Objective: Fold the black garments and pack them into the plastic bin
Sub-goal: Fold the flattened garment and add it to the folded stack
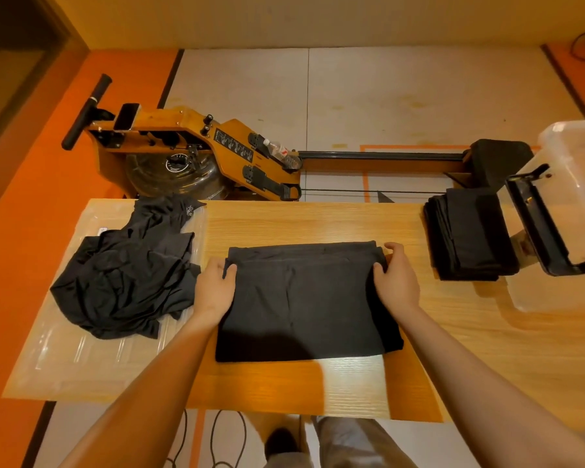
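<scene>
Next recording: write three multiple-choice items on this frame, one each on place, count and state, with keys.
1. Where is the folded stack? A) beside the plastic bin B) on the floor C) on a chair
2. How many hands grip the middle garment? A) none B) one C) two
3. The left pile is: A) folded B) crumpled C) bagged
Key: 1A, it lies next to the bin; 2C, left hand and right hand pinch its far corners; 3B, loose and rumpled.
</scene>
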A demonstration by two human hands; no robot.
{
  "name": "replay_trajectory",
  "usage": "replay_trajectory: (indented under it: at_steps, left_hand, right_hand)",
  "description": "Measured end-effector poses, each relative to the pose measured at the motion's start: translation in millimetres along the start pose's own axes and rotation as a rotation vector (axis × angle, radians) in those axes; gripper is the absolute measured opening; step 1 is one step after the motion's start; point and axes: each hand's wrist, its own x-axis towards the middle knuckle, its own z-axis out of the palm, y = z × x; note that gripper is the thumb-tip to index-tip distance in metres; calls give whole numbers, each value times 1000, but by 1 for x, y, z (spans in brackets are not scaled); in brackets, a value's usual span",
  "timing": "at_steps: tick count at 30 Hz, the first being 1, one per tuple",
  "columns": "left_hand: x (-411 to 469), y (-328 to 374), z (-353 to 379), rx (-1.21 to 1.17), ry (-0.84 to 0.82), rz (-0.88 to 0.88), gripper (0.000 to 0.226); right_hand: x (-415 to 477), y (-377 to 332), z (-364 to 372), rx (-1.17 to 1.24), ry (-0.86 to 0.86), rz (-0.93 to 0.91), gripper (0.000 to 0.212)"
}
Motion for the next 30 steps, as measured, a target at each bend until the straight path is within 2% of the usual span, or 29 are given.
replay_trajectory:
  at_steps: [2,5,7,9,13,15,17,19,21,23,25,28,29,30]
  left_hand:
    - [5,-2,2,41,-30,10,21]
    - [8,-2,3,103,-36,21,28]
    - [11,0,3,155,15,13,35]
    - [12,1,3,231,73,43,31]
    - [13,9,1,336,187,110,26]
    - [7,13,10,312,302,147,36]
    - [-14,16,30,288,373,179,48]
    - [-48,14,61,316,312,242,57]
    - [-78,6,93,376,166,250,63]
    - [-81,-3,107,477,81,214,66]
    - [-62,-5,101,582,11,262,66]
    - [-12,2,68,769,-177,533,63]
    - [2,7,57,836,-214,590,64]
    - [11,13,49,874,-183,646,64]
  right_hand:
    - [2,-1,1,-3,-46,7,44]
    - [5,-2,-3,-41,-54,-28,35]
    - [7,-1,-5,-60,1,-62,30]
    - [9,-3,-5,-59,39,-84,29]
    - [12,-5,2,-176,54,-69,42]
    - [17,-7,4,-260,95,-188,47]
    - [22,-11,8,-327,19,-380,51]
    - [25,-12,15,-447,-111,-601,53]
    - [24,-4,23,-557,-242,-708,55]
    - [20,5,26,-614,-303,-641,60]
    - [6,11,23,-627,-274,-491,64]
    - [-35,15,17,-637,-261,-277,69]
    - [-52,17,15,-627,-241,-224,72]
    - [-66,19,13,-618,-215,-193,74]
